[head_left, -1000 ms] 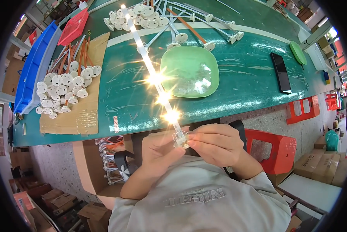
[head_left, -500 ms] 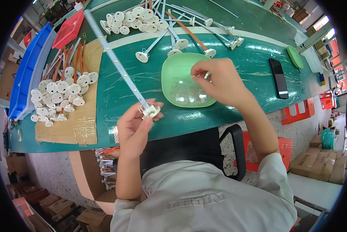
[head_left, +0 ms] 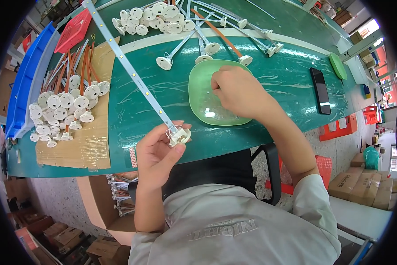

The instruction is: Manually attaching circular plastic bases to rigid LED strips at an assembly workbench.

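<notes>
My left hand (head_left: pixel 156 159) is closed round the white round base (head_left: pixel 180 138) of an LED strip light, near the table's front edge. Its pale strip (head_left: pixel 139 83), dotted with small yellow LEDs, slants up and away to the left; thin wires show by the base. A light green square bowl (head_left: pixel 196 90) sits to the right, with small clear pieces (head_left: pixel 214 114) at its bottom. Over and partly inside it is my right hand (head_left: pixel 240 90), fingers curled downward. The fingertips are hidden behind the hand, and whatever they hold does not show.
Several finished-looking strip lights lie piled on cardboard (head_left: pixel 94 150) at left, and more (head_left: pixel 154 20) at the far side. Beyond them on the left are a red basket (head_left: pixel 74 32) and a blue tray (head_left: pixel 28 84). A black phone (head_left: pixel 320 90) lies at right.
My right hand has lowered into the bowl and its fingers have curled further in. My left hand, with the LED strip light, has shifted slightly right and nearer to me.
</notes>
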Motion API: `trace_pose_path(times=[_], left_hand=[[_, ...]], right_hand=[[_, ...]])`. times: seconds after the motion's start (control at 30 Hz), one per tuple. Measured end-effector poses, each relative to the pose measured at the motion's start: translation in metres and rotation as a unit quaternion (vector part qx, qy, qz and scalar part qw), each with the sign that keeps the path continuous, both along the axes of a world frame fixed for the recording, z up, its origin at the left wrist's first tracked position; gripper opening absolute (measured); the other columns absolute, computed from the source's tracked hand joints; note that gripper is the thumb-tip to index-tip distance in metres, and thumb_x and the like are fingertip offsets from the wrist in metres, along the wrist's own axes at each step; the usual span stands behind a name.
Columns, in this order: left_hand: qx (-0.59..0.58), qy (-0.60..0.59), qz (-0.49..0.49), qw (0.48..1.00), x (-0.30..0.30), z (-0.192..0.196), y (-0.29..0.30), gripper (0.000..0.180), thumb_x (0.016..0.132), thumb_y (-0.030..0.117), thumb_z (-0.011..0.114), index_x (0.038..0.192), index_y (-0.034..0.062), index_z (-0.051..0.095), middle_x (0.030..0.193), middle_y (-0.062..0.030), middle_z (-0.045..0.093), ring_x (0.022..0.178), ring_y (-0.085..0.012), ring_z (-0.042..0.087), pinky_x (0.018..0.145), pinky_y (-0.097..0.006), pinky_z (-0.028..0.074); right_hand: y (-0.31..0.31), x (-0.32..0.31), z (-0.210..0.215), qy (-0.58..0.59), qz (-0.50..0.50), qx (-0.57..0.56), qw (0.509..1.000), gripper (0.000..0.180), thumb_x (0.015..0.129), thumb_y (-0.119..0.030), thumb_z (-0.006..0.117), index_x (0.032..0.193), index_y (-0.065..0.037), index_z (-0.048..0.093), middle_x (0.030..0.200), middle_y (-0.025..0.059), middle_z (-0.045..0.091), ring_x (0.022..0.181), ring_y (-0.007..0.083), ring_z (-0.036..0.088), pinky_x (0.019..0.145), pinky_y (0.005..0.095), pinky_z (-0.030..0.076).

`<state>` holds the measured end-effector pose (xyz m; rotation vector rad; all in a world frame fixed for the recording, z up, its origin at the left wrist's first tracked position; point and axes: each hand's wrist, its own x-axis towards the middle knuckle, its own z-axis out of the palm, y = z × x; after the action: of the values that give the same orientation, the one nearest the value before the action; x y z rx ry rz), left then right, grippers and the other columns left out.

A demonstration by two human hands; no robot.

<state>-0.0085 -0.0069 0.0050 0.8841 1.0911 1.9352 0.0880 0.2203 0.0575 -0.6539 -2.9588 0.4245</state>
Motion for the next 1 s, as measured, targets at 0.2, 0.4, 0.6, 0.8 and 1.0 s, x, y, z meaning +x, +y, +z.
trace_pose_path(times=[0.2,0.4,0.6,0.8,1.0], left_hand=[[-0.001,0.011,0.005,1.000,0.001,0.000,0.000,0.045,0.083,-0.011,0.065,0.126,-0.0064,0.054,0.119,-0.0189,0.062,0.106,-0.0179,0.061,0.090,-0.030,0.050],[-0.030,0.045,0.035,0.998,0.003,0.002,0.000,0.046,0.084,-0.001,0.069,0.126,-0.0045,0.051,0.114,-0.0217,0.065,0.102,-0.0233,0.064,0.087,-0.035,0.052],[-0.011,0.015,0.041,0.999,0.007,0.002,0.003,0.042,0.082,-0.008,0.070,0.118,-0.0005,0.049,0.115,-0.0218,0.064,0.100,-0.0188,0.063,0.087,-0.032,0.051],[-0.022,0.044,0.018,0.999,0.008,0.002,0.001,0.039,0.081,-0.012,0.069,0.112,0.0006,0.050,0.115,-0.0201,0.065,0.100,-0.0155,0.063,0.086,-0.030,0.050],[-0.033,0.061,0.022,0.997,0.008,0.003,0.003,0.038,0.080,-0.012,0.070,0.109,0.0007,0.050,0.113,-0.0198,0.066,0.096,-0.0144,0.064,0.083,-0.028,0.051]], right_hand=[[0.000,0.001,-0.002,0.002,0.011,-0.004,1.000,0.006,0.079,-0.003,0.060,0.080,0.001,0.065,0.084,0.0169,0.064,0.085,0.0358,0.063,0.078,0.0445,0.050],[-0.003,0.004,-0.004,0.036,0.001,-0.014,0.999,0.006,0.078,-0.003,0.062,0.083,0.001,0.064,0.085,0.0168,0.065,0.084,0.0351,0.064,0.078,0.0431,0.050],[0.000,0.002,0.003,0.112,0.038,-0.017,0.993,0.022,0.075,-0.004,0.070,0.096,0.002,0.063,0.092,0.0186,0.068,0.091,0.0349,0.066,0.083,0.0406,0.052],[-0.006,-0.012,0.008,0.008,0.053,0.038,0.998,0.022,0.075,-0.005,0.069,0.097,-0.001,0.066,0.097,0.0189,0.069,0.093,0.0355,0.066,0.082,0.0437,0.053],[-0.002,-0.017,0.003,-0.011,0.040,0.007,0.999,0.016,0.077,-0.002,0.062,0.092,-0.001,0.068,0.086,0.0194,0.068,0.085,0.0367,0.067,0.076,0.0454,0.052]])
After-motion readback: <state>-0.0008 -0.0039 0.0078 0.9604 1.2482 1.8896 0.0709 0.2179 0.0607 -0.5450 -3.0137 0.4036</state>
